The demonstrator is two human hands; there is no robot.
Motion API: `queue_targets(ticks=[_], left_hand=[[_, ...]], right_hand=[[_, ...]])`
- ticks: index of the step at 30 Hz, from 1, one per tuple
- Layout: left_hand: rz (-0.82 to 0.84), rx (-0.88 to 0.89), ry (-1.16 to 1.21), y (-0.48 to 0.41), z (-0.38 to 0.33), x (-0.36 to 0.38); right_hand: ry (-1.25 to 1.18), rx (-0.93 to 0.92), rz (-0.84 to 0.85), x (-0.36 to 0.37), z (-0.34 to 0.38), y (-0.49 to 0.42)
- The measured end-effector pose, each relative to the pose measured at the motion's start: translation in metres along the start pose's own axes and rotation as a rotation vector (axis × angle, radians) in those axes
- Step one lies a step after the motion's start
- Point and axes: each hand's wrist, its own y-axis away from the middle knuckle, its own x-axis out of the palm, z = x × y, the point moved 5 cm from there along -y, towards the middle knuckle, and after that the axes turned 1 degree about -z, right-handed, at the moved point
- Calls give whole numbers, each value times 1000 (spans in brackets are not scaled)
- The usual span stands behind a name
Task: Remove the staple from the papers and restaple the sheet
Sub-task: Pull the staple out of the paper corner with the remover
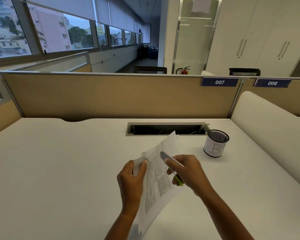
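Observation:
A few printed sheets of paper are held up, tilted, above the white desk. My left hand grips the papers by their left edge, thumb on top. My right hand is closed around a slim grey tool with a green end, a stapler or staple remover; I cannot tell which. Its grey tip lies over the upper part of the printed page. No staple is visible at this size.
A black mesh pen cup with a white label stands at the right. Behind the papers lies an open cable slot in the desk. A tan partition closes the far edge, and a white divider runs along the right.

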Motion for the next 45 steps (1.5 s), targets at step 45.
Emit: queue_targets(ticks=[45], left_hand=[[53,142,-78,6,-10,10]], right_hand=[[-264,120,24,10,5,0]])
